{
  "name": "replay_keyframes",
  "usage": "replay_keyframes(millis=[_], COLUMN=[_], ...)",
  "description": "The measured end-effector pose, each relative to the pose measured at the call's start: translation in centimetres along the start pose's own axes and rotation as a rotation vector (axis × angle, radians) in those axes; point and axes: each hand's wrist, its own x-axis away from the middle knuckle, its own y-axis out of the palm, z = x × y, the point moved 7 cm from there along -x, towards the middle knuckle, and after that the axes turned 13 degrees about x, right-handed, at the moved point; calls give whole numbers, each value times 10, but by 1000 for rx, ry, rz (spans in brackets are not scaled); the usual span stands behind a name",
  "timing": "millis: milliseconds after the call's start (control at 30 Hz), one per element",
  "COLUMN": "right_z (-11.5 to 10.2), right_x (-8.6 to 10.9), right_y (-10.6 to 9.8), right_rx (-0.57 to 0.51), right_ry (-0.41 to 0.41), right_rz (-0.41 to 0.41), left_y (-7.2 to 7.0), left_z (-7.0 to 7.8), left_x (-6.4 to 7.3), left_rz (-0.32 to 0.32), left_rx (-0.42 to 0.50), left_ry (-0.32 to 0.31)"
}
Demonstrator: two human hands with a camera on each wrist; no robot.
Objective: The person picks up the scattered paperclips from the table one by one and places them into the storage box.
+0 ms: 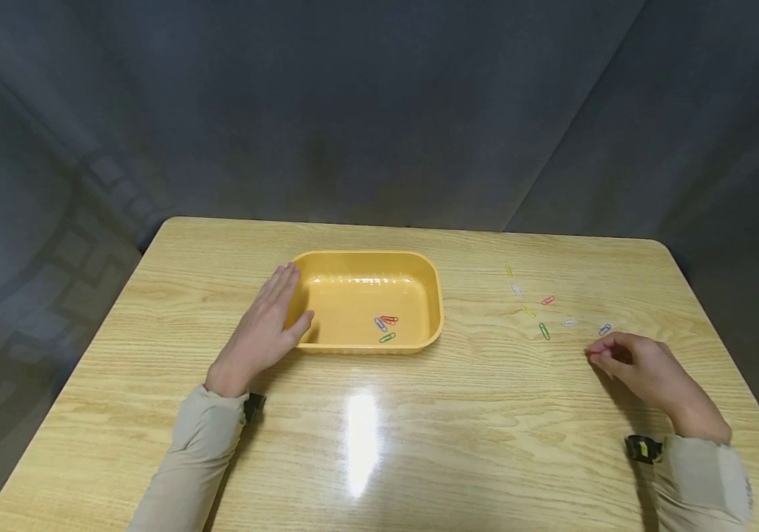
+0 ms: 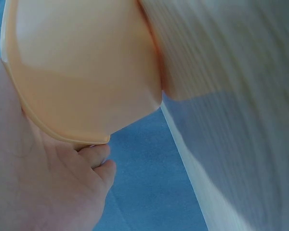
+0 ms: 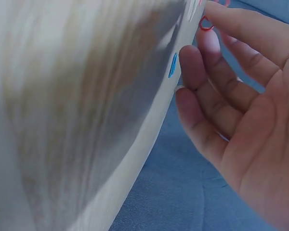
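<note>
My left hand (image 1: 261, 332) rests against the left end of a yellow plastic tray (image 1: 437, 310), fingers extended along the rim and thumb over the near corner. In the left wrist view the tray's outer wall (image 2: 91, 67) stands beside the palm. Inside the tray lie several paper clips: red (image 1: 389, 320), blue (image 1: 380, 325) and green (image 1: 387, 338). Low over the table at the right, my right hand (image 1: 648, 373) pinches a red paper clip (image 3: 205, 24) between thumb and forefinger. A blue paper clip (image 1: 604, 329) lies just beyond those fingertips.
More loose clips are scattered right of the tray: green (image 1: 544, 331), pink-red (image 1: 548, 301), white (image 1: 569, 323) and yellow (image 1: 527, 312). The wooden table (image 1: 485, 428) ends at a far edge in front of a dark grey curtain (image 1: 379, 111).
</note>
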Motion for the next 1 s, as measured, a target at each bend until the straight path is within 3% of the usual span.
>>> replay_keyframes(millis=[300, 567, 1000], right_z=[-10, -16, -46], right_x=[-1, -2, -8], right_y=[-10, -12, -17], right_rx=[-23, -24, -42], right_ry=[-98, -72, -153], right_rz=[143, 154, 219], left_y=[0, 0, 0], left_z=[0, 0, 1], left_x=[-1, -2, -1], left_rz=[-4, -6, -5], left_rx=[-1, 0, -5], left_ry=[-7, -4, -5])
